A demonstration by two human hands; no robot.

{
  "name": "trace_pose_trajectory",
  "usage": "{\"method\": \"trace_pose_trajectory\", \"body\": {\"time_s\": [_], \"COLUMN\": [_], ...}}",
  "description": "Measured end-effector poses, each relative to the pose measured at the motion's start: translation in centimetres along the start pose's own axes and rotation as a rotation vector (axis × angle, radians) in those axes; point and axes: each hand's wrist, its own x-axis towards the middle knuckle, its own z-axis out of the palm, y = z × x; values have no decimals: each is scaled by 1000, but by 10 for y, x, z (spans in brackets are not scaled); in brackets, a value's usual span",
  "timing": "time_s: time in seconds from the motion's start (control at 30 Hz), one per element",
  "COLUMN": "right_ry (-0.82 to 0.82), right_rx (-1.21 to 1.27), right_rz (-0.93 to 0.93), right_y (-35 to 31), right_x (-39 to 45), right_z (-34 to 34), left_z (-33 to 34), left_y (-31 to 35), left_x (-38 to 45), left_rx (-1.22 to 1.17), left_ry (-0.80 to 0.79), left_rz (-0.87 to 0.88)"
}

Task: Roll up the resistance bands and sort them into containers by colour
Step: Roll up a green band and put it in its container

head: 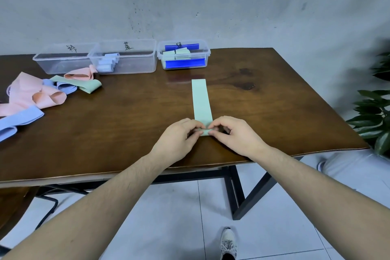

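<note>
A pale green resistance band (201,99) lies flat on the brown table (126,124), running away from me. Its near end is curled into a small roll. My left hand (179,139) and my right hand (234,135) pinch that rolled end from either side. At the back stand three clear containers: the left one (63,58) looks empty, the middle one (126,57) holds rolled light blue bands, the right one (183,55) holds rolled green bands. A loose pile of pink, blue and green bands (42,93) lies at the left.
A wall rises right behind the containers. A leafy plant (375,112) stands off the table's right edge. The table's near edge runs just under my wrists, with tiled floor and my shoe (229,243) below.
</note>
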Motion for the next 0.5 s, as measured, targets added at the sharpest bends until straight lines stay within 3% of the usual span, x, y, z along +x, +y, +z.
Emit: {"method": "trace_pose_trajectory", "body": {"time_s": [0.5], "right_ry": [-4], "right_rx": [-204], "right_rz": [-88], "right_y": [7], "right_x": [3], "right_z": [7], "left_z": [2], "left_y": [4], "left_x": [0], "left_rx": [108], "left_ry": [-37], "left_rz": [-11]}}
